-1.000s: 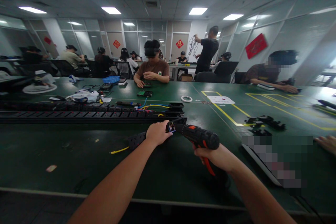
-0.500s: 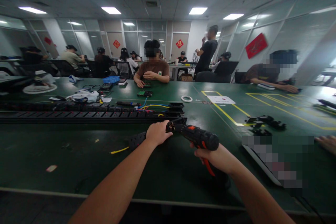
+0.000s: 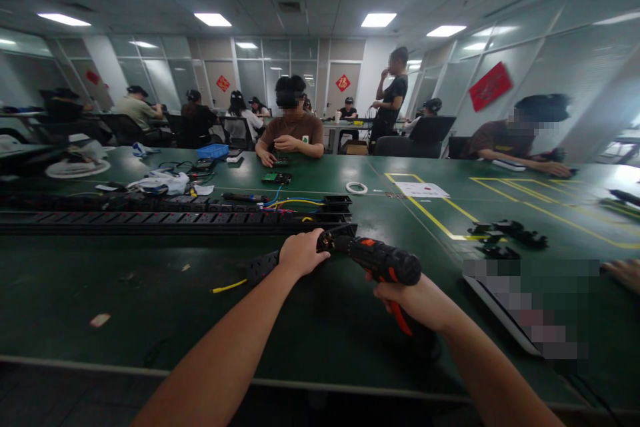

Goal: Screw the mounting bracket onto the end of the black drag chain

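Note:
My left hand [image 3: 301,254] is wrapped round a black power strip [image 3: 263,267], partly hidden under my palm and fingers. A brass-coloured part shows at the strip's right end, beside my thumb. My right hand [image 3: 400,293] grips a black and orange cordless drill [image 3: 384,259] by its handle. The drill points left, its nose at the strip's right end; whether the bit touches anything is too small to tell. A yellow cable [image 3: 230,286] lies on the green table [image 3: 200,340] left of the strip.
Long black socket rails [image 3: 165,219] with coloured wires lie beyond my hands. To the right are black plastic brackets [image 3: 510,237] and a blurred-out flat device [image 3: 505,320]. Farther off are a tape roll [image 3: 357,188], a paper sheet [image 3: 423,190] and a seated person [image 3: 290,130].
My right hand and the drill have shifted very slightly right and down in view. My left hand still holds the strip. In the background, the standing person has changed posture.

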`<action>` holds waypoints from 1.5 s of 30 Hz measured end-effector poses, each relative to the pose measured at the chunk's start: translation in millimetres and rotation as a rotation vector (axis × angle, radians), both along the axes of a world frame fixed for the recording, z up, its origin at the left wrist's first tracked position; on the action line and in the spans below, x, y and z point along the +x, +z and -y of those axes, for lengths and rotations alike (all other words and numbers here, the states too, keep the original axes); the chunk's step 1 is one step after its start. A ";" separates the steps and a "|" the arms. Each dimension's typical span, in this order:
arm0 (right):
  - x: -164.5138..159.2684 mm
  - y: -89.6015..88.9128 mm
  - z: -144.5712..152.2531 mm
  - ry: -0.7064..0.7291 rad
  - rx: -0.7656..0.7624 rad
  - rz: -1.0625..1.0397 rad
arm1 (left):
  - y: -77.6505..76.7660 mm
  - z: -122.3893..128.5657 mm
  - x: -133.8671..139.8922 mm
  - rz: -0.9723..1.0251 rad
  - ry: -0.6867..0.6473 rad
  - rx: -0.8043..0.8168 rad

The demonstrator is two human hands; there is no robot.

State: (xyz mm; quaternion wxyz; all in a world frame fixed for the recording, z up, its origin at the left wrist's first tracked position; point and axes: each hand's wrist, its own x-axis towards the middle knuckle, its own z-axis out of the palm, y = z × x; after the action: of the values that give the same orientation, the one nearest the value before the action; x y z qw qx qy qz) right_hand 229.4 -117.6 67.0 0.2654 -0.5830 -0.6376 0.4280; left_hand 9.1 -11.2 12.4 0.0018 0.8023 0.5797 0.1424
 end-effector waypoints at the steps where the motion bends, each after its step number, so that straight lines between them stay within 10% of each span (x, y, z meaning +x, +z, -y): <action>1: 0.1 -0.7 -0.1 0.000 0.001 -0.003 | -0.4 -0.3 -0.2 0.002 -0.001 0.004; 45: 2.2 -2.2 -3.0 0.020 -0.005 0.006 | -0.2 0.2 -0.3 -0.020 0.005 -0.019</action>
State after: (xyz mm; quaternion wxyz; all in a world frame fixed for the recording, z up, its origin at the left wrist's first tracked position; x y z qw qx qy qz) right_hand 231.5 -114.6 64.8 0.2578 -0.5785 -0.6430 0.4306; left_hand 8.9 -11.4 12.3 0.0031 0.8021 0.5831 0.1289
